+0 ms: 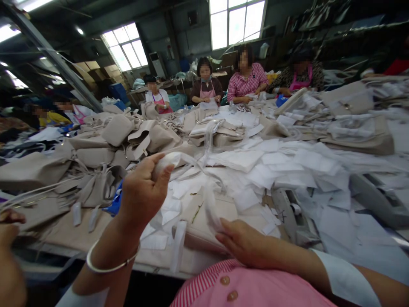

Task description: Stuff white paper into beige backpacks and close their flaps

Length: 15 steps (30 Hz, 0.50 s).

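Observation:
My left hand (145,185), raised left of centre, is closed round a whitish wrapped part of a strap (188,158). From there the strap curves right and down over a beige bag (207,217) lying in front of me. My right hand (244,241) is low at the bag's right side, its fingers against the strap's lower wrapped end (212,207); whether they grip it is hard to tell. A narrow white wrapped strip (179,245) hangs at the bag's left front edge.
Beige bags (96,149) are heaped at the left. White sheets (271,166) cover the middle and right, around grey tape dispensers (292,213). Another person's hand (11,221) is at the left edge. Several people sit across the table.

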Each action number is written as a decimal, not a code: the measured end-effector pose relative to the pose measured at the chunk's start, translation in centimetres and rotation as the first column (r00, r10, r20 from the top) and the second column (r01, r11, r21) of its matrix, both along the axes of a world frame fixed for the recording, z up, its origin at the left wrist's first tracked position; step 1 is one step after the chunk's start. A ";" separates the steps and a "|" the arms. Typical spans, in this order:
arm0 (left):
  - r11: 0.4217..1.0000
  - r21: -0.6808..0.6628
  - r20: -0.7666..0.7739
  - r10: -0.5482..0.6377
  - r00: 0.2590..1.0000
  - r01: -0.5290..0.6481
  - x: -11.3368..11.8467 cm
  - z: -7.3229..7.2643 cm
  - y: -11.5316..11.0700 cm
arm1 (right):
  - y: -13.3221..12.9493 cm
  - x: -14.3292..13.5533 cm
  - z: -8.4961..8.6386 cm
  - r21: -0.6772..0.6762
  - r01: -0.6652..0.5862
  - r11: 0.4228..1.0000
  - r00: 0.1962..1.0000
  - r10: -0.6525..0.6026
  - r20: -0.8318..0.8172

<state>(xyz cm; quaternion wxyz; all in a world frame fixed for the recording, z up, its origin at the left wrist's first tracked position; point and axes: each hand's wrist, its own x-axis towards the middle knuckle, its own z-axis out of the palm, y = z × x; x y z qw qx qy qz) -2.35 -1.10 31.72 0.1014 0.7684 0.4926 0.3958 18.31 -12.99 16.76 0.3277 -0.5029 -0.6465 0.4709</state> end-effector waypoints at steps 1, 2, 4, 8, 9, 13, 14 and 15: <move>0.997 -0.035 0.037 -0.068 0.997 0.069 1.2 0.3 -0.5 | 0.5 -0.6 0.6 -0.040 -0.036 0.999 0.999 0.036 0.008; 0.984 -0.082 0.061 -0.151 0.987 0.155 2.3 0.2 -1.2 | 1.1 -1.2 1.1 -0.096 -0.047 0.994 0.999 0.044 -0.027; 0.923 -0.187 0.052 -0.332 0.942 0.336 3.8 -0.8 -2.9 | 2.1 -2.1 1.8 -0.200 -0.068 0.977 0.969 0.016 -0.248; 0.885 -0.245 -0.028 -0.415 0.909 0.396 3.8 -5.0 -6.1 | 2.9 -2.0 2.1 -0.198 -0.255 0.946 0.580 -0.014 -0.814; 0.885 -0.251 -0.007 -0.407 0.913 0.393 3.3 -5.9 -6.7 | 2.9 -1.8 1.9 -0.205 -0.305 0.930 0.488 -0.033 -0.872; 0.796 -0.409 0.236 -0.380 0.895 0.446 1.7 -8.7 -7.6 | 2.8 -2.3 0.6 -0.419 -0.226 0.879 0.429 -0.297 -0.853; 0.794 -0.457 0.318 -0.276 0.907 0.402 1.6 -9.4 -7.6 | 2.8 -2.6 0.3 -0.460 -0.170 0.872 0.440 -0.350 -0.827; 0.784 -0.511 0.395 -0.150 0.906 0.352 1.6 -10.1 -7.5 | 2.9 -2.9 0.1 -0.472 -0.121 0.873 0.457 -0.373 -0.808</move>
